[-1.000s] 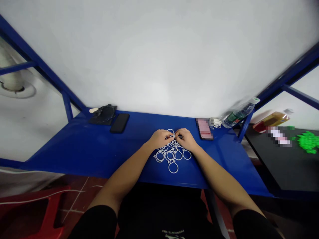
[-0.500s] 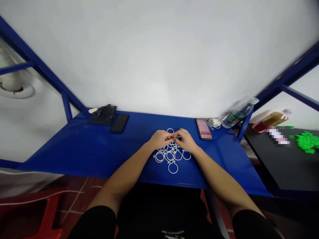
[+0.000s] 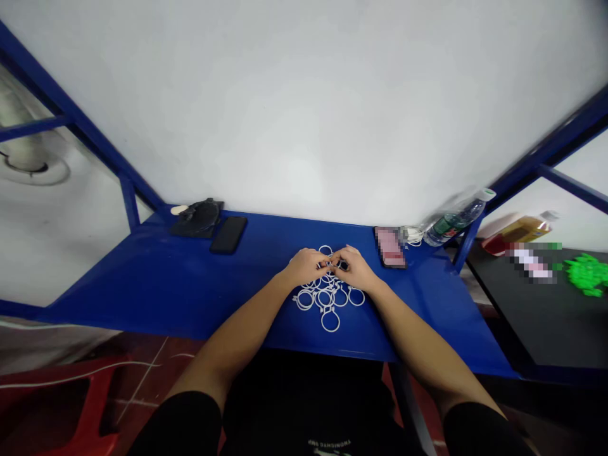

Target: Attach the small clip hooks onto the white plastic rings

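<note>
Our left hand point(image 3: 306, 266) and right hand point(image 3: 354, 268) are nearly closed, curled toward each other, with the fingertips meeting and pinching the top of a cluster of white plastic rings point(image 3: 323, 292). Our fingers hide which ring each hand has hold of. The rings, with small tabs where they meet, lie flat near the front edge of the blue metal bench point(image 3: 142, 297), around its middle and just below our hands.

Toward the back edge, left of us, a black smartphone point(image 3: 228, 235) lies just beside a black pouch point(image 3: 197, 218). Toward the back edge on the right sit a second phone point(image 3: 390, 247) with a pixelated screen, a coil of white cable point(image 3: 412, 235) and a plastic water bottle point(image 3: 453, 221) lying on its side.
</note>
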Demonstrator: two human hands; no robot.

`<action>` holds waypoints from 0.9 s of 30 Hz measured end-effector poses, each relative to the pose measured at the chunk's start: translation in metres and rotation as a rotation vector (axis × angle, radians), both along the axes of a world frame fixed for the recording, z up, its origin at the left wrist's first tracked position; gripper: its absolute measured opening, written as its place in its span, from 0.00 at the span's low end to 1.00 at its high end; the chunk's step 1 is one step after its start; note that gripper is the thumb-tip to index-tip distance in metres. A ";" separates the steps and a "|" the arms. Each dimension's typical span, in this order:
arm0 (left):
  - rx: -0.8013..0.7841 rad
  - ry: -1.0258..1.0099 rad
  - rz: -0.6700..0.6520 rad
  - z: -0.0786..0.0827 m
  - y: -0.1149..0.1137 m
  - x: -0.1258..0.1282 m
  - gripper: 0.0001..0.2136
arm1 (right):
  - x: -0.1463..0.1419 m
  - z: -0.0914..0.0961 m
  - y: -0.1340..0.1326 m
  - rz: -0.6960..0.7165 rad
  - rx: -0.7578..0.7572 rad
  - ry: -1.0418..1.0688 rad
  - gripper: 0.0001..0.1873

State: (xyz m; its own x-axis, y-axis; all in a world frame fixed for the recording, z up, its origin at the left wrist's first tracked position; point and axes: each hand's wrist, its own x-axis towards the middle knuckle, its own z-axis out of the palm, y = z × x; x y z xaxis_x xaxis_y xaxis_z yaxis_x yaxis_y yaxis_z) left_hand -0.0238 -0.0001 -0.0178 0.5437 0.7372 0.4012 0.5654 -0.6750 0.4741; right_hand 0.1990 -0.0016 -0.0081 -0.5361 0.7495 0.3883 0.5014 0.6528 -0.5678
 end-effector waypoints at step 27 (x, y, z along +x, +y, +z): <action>0.198 -0.146 -0.042 0.002 -0.001 0.001 0.06 | -0.001 0.003 -0.003 -0.184 0.144 0.210 0.04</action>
